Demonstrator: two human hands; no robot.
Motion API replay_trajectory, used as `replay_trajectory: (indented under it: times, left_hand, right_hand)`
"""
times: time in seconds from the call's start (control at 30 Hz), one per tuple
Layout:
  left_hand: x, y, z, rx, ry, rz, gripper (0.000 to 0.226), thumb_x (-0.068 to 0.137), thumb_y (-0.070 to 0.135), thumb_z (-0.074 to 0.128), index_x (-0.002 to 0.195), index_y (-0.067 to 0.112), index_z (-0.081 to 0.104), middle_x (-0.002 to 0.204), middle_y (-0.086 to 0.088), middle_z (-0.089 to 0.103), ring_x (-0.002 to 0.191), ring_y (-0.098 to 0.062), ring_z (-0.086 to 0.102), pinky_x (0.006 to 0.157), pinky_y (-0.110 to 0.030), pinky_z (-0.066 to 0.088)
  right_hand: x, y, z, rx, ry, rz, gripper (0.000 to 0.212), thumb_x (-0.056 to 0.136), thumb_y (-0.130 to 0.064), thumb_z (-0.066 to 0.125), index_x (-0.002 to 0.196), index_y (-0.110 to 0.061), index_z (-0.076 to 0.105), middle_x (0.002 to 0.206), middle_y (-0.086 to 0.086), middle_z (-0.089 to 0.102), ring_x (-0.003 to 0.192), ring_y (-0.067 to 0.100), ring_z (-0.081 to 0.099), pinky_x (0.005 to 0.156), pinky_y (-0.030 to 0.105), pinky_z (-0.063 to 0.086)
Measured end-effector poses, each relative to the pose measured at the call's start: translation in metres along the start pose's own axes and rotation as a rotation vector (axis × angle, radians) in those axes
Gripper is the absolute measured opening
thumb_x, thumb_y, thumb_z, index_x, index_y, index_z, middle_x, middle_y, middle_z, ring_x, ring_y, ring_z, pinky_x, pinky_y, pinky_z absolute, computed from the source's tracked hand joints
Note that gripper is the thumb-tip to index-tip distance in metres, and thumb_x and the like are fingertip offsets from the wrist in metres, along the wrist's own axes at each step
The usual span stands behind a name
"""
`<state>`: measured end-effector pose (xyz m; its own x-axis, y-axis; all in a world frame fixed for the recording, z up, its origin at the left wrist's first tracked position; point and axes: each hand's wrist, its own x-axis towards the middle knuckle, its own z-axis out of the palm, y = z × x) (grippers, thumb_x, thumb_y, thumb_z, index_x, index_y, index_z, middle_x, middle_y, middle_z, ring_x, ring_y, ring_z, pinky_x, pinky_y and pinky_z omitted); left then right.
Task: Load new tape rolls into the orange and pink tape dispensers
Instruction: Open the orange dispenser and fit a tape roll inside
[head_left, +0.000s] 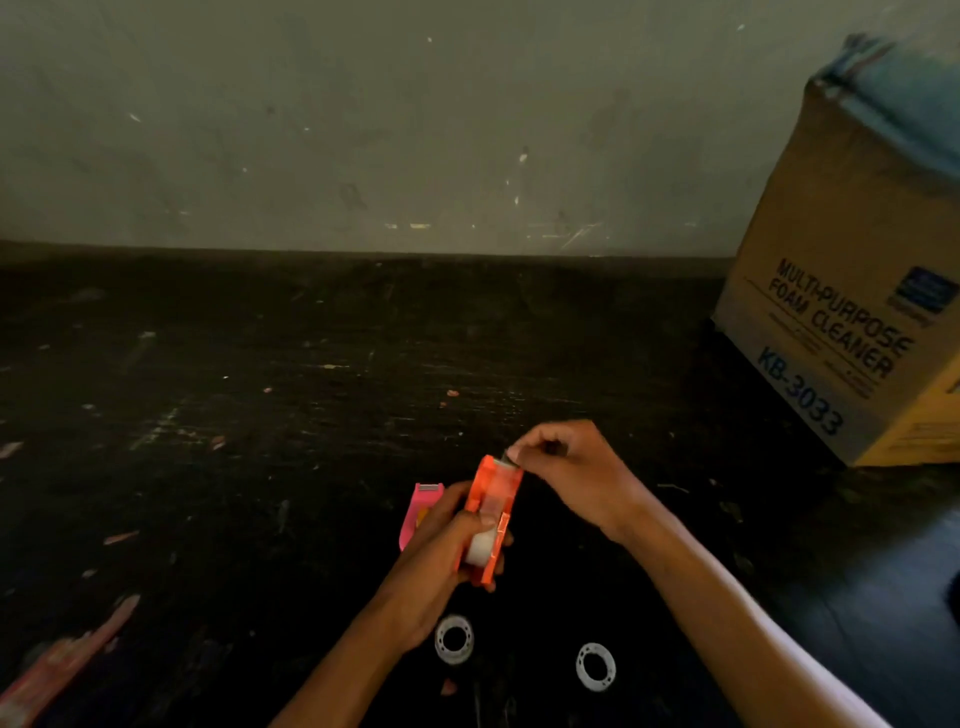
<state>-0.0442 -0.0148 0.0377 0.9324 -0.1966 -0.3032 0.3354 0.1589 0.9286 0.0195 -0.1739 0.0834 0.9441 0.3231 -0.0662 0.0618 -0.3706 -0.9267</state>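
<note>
My left hand (434, 564) grips the orange tape dispenser (492, 499), held upright above the dark table. A clear tape roll (479, 546) sits inside it, and a strip of tape runs up to the cutter end. My right hand (566, 465) pinches the tape's free end at the top of the dispenser. The pink tape dispenser (418, 512) lies on the table just left of my left hand, partly hidden by it. Two clear ring-shaped tape cores or rolls lie flat near the front edge, one (454, 639) under my left wrist, the other (596, 666) between my forearms.
A cardboard box (852, 312) printed "Multi-purpose foam cleaner" stands at the right against the grey wall. The dark tabletop (260, 415) is scuffed, with bits of paint and scraps. A pinkish streak (62, 660) marks the front left corner.
</note>
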Motion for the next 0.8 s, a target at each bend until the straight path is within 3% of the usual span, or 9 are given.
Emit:
replay_trajectory:
  times: [0.17,0.33,0.43,0.5,0.57,0.63,0.7,0.8]
  left_hand:
    - [0.004,-0.006,0.002,0.030,0.052,-0.017,0.029,0.088,0.008,0.051,0.109,0.026,0.060,0.081,-0.009,0.068,0.065,-0.016,0.063,0.056,-0.030,0.046]
    - [0.022,-0.019,0.007,-0.043,0.121,-0.118,0.029,0.088,0.020,0.057,0.116,0.023,0.057,0.100,-0.014,0.066,0.072,-0.022,0.064,0.054,-0.031,0.049]
    - [0.039,-0.027,0.011,-0.095,0.253,-0.105,0.034,0.083,0.030,0.064,0.114,0.020,0.055,0.102,-0.014,0.069,0.078,-0.025,0.068,0.061,-0.035,0.055]
    - [0.054,-0.032,0.014,-0.072,0.350,-0.105,0.055,0.071,0.043,0.072,0.115,0.014,0.056,0.102,-0.013,0.072,0.087,-0.026,0.071,0.075,-0.041,0.057]
    - [0.066,-0.037,0.018,-0.022,0.416,-0.122,0.053,0.073,0.048,0.070,0.111,0.012,0.059,0.101,-0.011,0.072,0.092,-0.024,0.069,0.088,-0.046,0.054]
    - [0.074,-0.042,0.024,0.013,0.450,-0.164,0.042,0.081,0.046,0.064,0.107,0.013,0.059,0.101,-0.009,0.070,0.090,-0.020,0.067,0.082,-0.039,0.054]
    - [0.083,-0.048,0.028,0.058,0.457,-0.202,0.037,0.086,0.043,0.059,0.106,0.012,0.058,0.100,-0.007,0.068,0.083,-0.014,0.063,0.063,-0.028,0.047]
    - [0.096,-0.054,0.028,0.153,0.460,-0.234,0.036,0.089,0.042,0.056,0.104,0.009,0.063,0.098,-0.007,0.070,0.082,-0.015,0.063,0.056,-0.024,0.041]
  right_hand:
    - [0.012,0.010,-0.010,0.146,-0.171,0.293,0.014,0.084,-0.018,0.066,0.072,-0.023,0.072,0.085,-0.002,0.068,0.081,0.012,0.057,0.072,0.026,0.047]
    - [0.013,0.040,-0.003,0.417,-0.059,0.421,0.002,0.085,-0.018,0.065,0.086,-0.017,0.067,0.084,0.004,0.067,0.080,0.015,0.063,0.069,0.028,0.053]
    - [0.000,0.062,0.014,0.536,0.141,0.391,0.011,0.089,-0.020,0.060,0.087,-0.015,0.069,0.085,0.007,0.071,0.080,0.017,0.067,0.072,0.029,0.053]
    - [-0.009,0.074,0.028,0.537,0.179,0.281,0.013,0.089,-0.016,0.060,0.091,-0.011,0.072,0.094,0.011,0.074,0.086,0.020,0.069,0.078,0.029,0.053]
    - [-0.014,0.084,0.038,0.490,0.171,0.178,0.015,0.087,-0.007,0.061,0.099,-0.005,0.071,0.100,0.013,0.075,0.090,0.015,0.069,0.077,0.019,0.054]
    - [-0.011,0.094,0.043,0.436,0.183,0.151,0.020,0.084,-0.002,0.063,0.103,-0.008,0.070,0.102,0.009,0.075,0.092,0.012,0.070,0.072,0.016,0.055]
    - [-0.006,0.104,0.044,0.371,0.198,0.150,0.023,0.085,-0.004,0.063,0.102,-0.017,0.071,0.104,0.007,0.073,0.092,0.013,0.070,0.073,0.022,0.057]
    - [0.002,0.118,0.043,0.240,0.194,0.136,0.027,0.087,-0.005,0.061,0.099,-0.027,0.070,0.105,0.006,0.071,0.092,0.014,0.070,0.078,0.031,0.058]
